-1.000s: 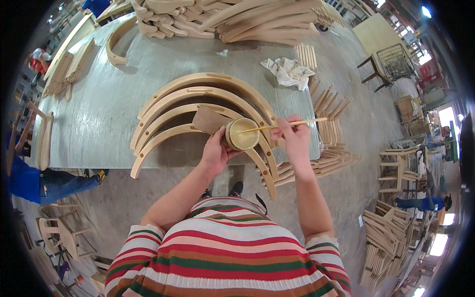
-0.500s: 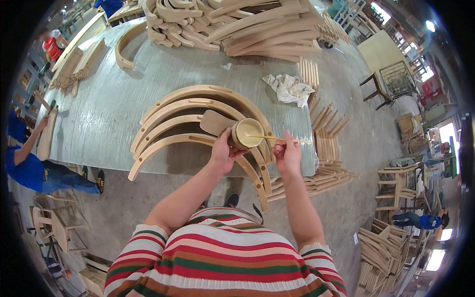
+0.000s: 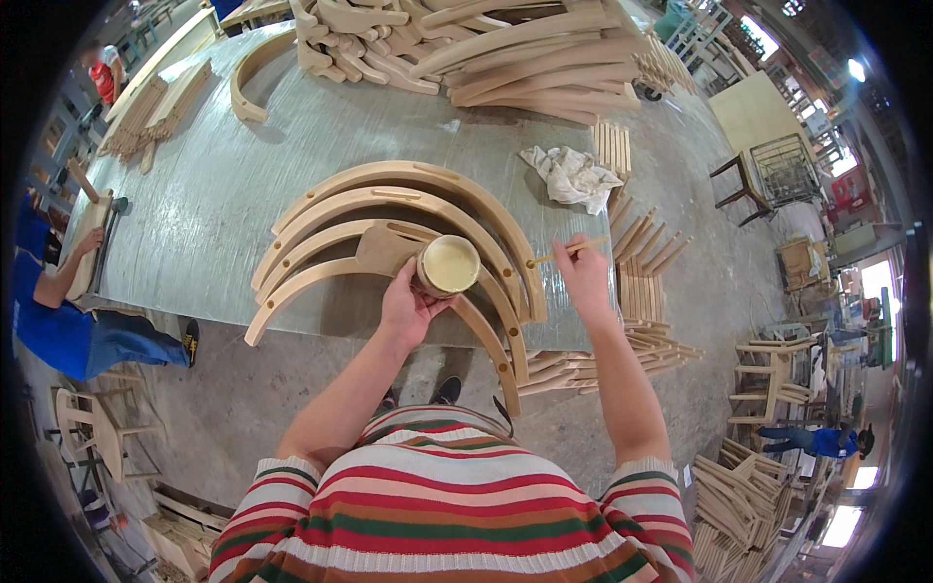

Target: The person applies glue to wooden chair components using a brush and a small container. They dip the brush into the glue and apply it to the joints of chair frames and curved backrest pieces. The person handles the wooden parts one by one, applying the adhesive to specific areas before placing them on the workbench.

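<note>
My left hand (image 3: 408, 309) is wrapped round a cup (image 3: 451, 266) of pale yellow, creamy liquid, held above several curved wooden pieces (image 3: 387, 197). A flat brown piece (image 3: 382, 251) with a rounded end shows beside the cup; whether it is joined to the cup I cannot tell. Between the fingers of my right hand (image 3: 585, 282) is a thin stick (image 3: 544, 258). Its yellowish tip is at a round hole near the right end of the farthest curved piece. The curved pieces lie nested side by side, with holes and slots, their near ends reaching past the table edge.
The table (image 3: 204, 233) has a plastic-like covering. On it are a crumpled white cloth (image 3: 571, 179), a big pile of shaped wood (image 3: 535, 58), a single curved piece (image 3: 241, 89) and stacked slats (image 3: 155, 112). A person in blue (image 3: 58, 321) works at the left edge. Wooden parts (image 3: 637, 360) stand right of the table.
The stick has come out of the cup and moved right, its tip now at the outer curved piece. The cup has shifted left in my left hand.
</note>
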Demonstrator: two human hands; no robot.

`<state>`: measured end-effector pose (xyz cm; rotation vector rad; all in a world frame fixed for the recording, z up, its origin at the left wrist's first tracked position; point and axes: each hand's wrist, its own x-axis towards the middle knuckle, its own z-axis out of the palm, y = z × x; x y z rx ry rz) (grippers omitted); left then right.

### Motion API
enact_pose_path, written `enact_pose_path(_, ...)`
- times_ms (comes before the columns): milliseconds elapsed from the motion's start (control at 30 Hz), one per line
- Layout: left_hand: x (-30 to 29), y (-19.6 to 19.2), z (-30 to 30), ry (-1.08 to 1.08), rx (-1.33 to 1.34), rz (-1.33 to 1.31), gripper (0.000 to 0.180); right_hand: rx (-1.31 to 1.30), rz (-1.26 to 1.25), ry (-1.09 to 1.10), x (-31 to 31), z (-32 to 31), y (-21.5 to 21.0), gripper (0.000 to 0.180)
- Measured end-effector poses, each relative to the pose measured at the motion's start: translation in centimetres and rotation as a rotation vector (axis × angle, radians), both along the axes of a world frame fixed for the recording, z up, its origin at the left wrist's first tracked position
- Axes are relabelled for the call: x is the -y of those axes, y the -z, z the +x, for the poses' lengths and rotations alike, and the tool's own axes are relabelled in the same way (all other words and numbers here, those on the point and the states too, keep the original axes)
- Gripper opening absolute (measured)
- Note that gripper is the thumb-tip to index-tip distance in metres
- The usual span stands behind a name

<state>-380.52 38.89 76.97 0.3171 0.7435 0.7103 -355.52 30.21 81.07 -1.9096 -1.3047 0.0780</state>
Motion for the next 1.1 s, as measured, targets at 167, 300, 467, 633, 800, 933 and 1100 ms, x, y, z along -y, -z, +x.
enact_pose_path(167, 0.0, 0.4, -1.0, -0.012, 0.001, 0.002, 0.038, 0.19, -0.028, -0.066, -1.1, -0.5, -0.1, 0.021)
enact_pose_path(300, 0.2, 0.4, -1.3, -0.031, -0.001, -0.005, 0.038, 0.151, -0.059, -0.097, -2.0, -0.8, -0.7, 0.019)
enact_pose_path(467, 0.6, 0.0, -1.5, -0.043, -0.036, -0.01, 0.039, 0.222, -0.093, -0.091, -2.5, -0.4, -1.0, 0.019)
enact_pose_path(633, 0.8, 0.2, -1.8, -0.029, -0.039, 0.033, 0.039, 0.053, -0.149, -0.077, -2.8, 0.0, -1.3, 0.02)
enact_pose_path(800, 1.0, 0.1, -1.7, -0.045, -0.035, 0.019, 0.04, 0.083, -0.212, -0.105, -2.8, 0.2, -1.4, 0.022)
enact_pose_path(933, 1.0, 0.0, -1.6, -0.033, -0.026, 0.012, 0.039, 0.076, -0.243, -0.11, -2.8, 0.2, -1.6, 0.022)
enact_pose_path(1100, 0.0, -0.7, -1.9, -0.005, -0.047, 0.024, 0.039, 0.145, -0.346, -0.116, -0.7, -0.5, -3.0, 0.02)
